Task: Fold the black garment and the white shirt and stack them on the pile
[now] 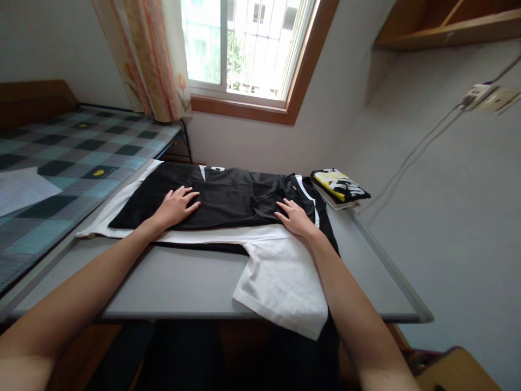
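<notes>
A black T-shirt (228,195) with white print near its far edge lies folded lengthwise on the table. Beneath it a white T-shirt (285,277) is spread, its near sleeve reaching over the table's front edge. More black cloth shows under the white one. My left hand (175,209) rests flat on the black shirt toward its hem end, fingers spread. Near the collar end, my right hand (297,217) lies with its fingers stretched out on the black cloth, by the folded sleeve. Neither hand grips anything.
Folded clothes (340,184), black, yellow and white on top, are stacked at the table's far right. The grey table (183,282) meets a bed with a checked mattress (81,146) on the left, where papers (24,190) lie. Cables (423,133) hang along the right wall.
</notes>
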`<state>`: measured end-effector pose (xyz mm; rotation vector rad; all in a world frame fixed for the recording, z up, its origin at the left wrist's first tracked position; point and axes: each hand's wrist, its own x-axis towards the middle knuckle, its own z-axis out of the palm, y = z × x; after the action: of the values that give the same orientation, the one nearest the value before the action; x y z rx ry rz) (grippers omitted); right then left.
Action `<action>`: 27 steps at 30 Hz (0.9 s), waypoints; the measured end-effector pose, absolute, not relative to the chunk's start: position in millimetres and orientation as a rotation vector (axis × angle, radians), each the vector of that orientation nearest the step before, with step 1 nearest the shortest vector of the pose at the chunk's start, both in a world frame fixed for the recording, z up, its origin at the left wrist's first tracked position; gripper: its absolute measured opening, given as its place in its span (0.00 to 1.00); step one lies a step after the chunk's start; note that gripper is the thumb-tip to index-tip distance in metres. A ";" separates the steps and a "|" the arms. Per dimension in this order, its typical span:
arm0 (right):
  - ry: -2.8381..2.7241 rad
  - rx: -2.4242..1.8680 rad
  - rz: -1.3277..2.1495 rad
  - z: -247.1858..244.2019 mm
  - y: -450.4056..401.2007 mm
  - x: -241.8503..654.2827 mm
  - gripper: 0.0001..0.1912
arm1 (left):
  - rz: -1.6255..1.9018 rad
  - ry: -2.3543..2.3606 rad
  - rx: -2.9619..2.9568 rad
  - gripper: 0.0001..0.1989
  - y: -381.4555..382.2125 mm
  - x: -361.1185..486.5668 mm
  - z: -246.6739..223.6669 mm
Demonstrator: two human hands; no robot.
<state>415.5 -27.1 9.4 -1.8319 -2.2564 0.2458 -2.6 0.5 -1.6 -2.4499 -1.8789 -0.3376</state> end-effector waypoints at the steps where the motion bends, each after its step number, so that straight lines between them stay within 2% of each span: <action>1: -2.259 -1.827 0.245 9.0 -26.8 415.9 0.30 | -0.334 -1.878 -2.452 0.28 0.4 -2.7 -1.5; 27: -2.259 -1.859 0.266 15.0 -29.9 412.4 0.30 | -0.299 -1.891 -2.463 0.28 -1.8 0.5 2.6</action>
<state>412.4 -29.9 15.0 -1.8590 -2.2588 0.2655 0.5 -1.8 2.6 -2.4627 -1.8915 -0.2992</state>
